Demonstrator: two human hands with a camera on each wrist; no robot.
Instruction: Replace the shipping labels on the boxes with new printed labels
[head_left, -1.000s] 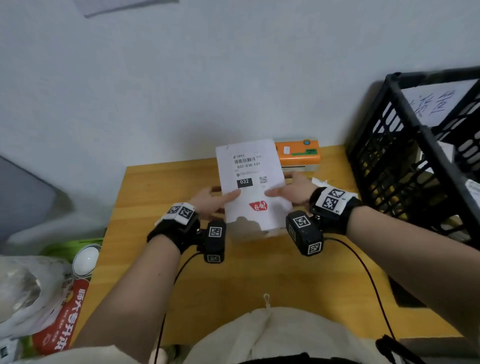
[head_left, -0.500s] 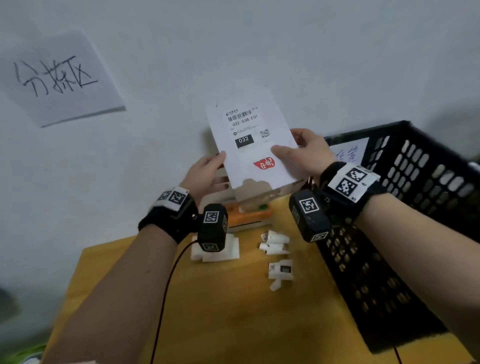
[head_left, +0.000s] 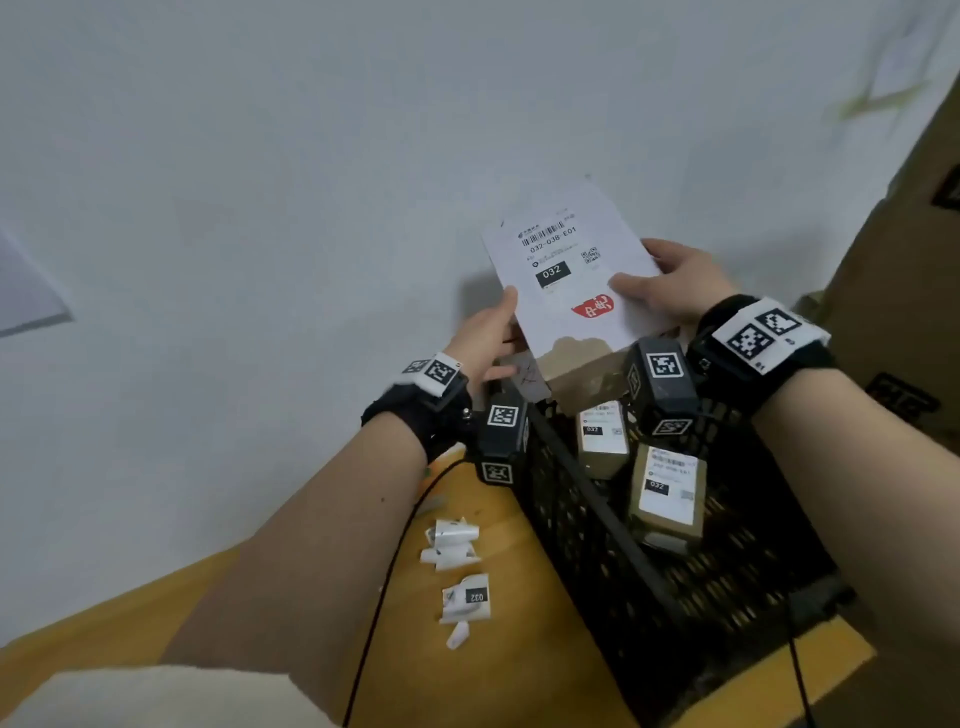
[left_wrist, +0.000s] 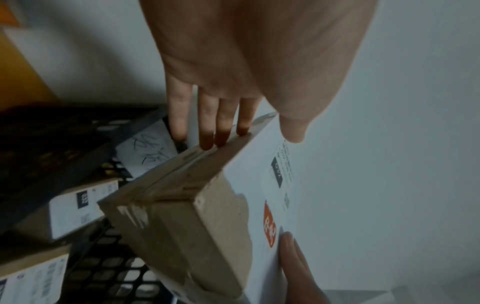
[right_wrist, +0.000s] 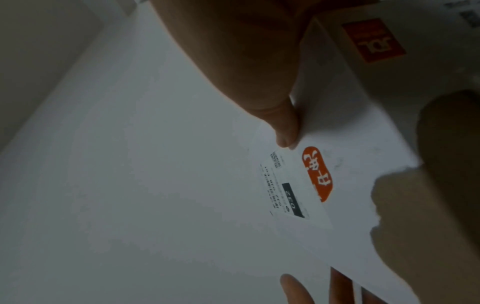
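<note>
Against the pale wall, above the black crate (head_left: 597, 525), both hands pinch the relabelled box (head_left: 571, 280): left hand (head_left: 485, 335), right hand (head_left: 675, 283). Two labelled boxes (head_left: 667, 493) already lie inside; peeled scraps (head_left: 457, 571) litter the counter (head_left: 467, 675).

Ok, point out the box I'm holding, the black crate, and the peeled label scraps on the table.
box (head_left: 569, 291): head view, white labelled face.
black crate (head_left: 597, 525): head view, near left rim.
peeled label scraps (head_left: 466, 598): head view, curled piece printed 032.

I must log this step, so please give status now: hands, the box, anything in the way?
Left hand and right hand both grip the relabelled box, held above the black crate. Two labelled boxes lie inside the crate below.
</note>
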